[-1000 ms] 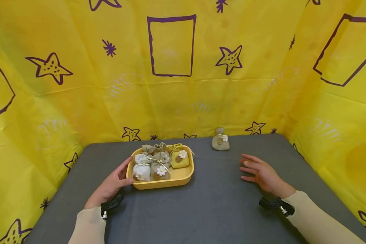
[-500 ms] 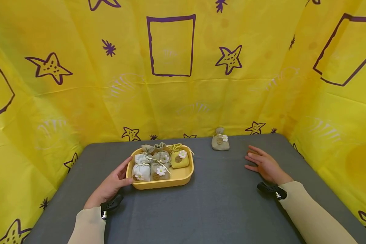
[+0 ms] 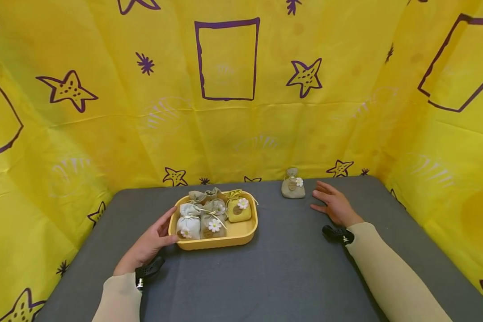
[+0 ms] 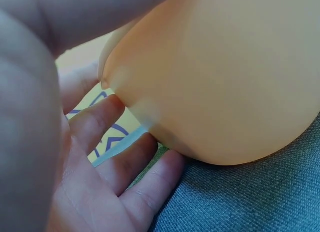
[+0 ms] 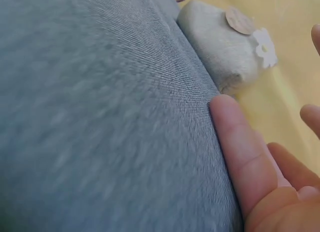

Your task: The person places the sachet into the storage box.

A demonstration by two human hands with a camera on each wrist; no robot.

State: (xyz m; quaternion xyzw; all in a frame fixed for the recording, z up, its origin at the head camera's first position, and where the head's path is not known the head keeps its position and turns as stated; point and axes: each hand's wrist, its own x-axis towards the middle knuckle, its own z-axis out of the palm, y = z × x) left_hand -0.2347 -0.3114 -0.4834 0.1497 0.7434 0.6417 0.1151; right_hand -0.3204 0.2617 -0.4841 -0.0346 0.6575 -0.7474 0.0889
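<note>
A yellow tray (image 3: 213,244) sits on the grey table and holds several small cloth sachets with daisy trims, among them a white one (image 3: 187,221), a beige one (image 3: 213,219) and a yellow one (image 3: 239,210). My left hand (image 3: 165,229) rests against the tray's near left corner with fingers straight; the left wrist view shows the tray wall (image 4: 225,76) against those fingers (image 4: 125,172). A loose beige sachet (image 3: 293,186) stands by the back wall. My right hand (image 3: 319,199) lies flat just right of it, apart from it. In the right wrist view that sachet (image 5: 225,46) lies beyond my fingers (image 5: 240,147).
The grey table (image 3: 281,268) is walled on three sides by a yellow sheet (image 3: 225,125) printed with purple stars and frames. The loose sachet stands close to the back sheet. Black wrist straps (image 3: 338,234) show on both sleeves.
My right hand has slid away from me and to the left, from mid-table to just beside the loose sachet. The left hand and tray have stayed put.
</note>
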